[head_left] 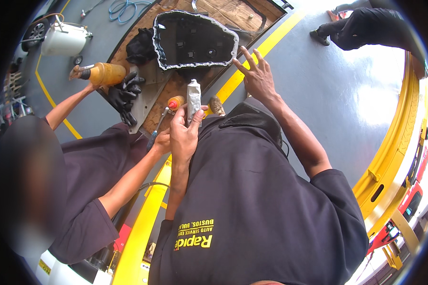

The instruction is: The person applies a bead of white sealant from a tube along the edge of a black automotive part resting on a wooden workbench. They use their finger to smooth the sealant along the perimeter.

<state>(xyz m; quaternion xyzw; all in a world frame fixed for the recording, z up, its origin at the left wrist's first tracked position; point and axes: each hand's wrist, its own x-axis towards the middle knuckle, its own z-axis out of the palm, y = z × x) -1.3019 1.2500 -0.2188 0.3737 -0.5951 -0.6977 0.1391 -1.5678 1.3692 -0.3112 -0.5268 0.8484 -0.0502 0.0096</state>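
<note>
My left hand [183, 135] is closed around a crumpled silver tube [194, 102], its nozzle end pointing up toward the pan. A black oil pan [190, 35] lies on the wooden bench, with a bead of grey sealant along its whole visible rim. My right hand [259, 78] has its fingers spread at the pan's right corner; a fingertip is at the rim, and I cannot tell if it touches. Beside my left hand is a small orange bottle with a red cap [175, 102], partly hidden.
At left, a co-worker holds an amber bottle [107, 74] and a blue-handled tool [153, 138] close to my left hand. Black gloves [126, 92] and a dark cloth [140, 46] lie on the bench [152, 102]. Another person [366, 28] is at the far right. Yellow lift parts [390, 147] flank me.
</note>
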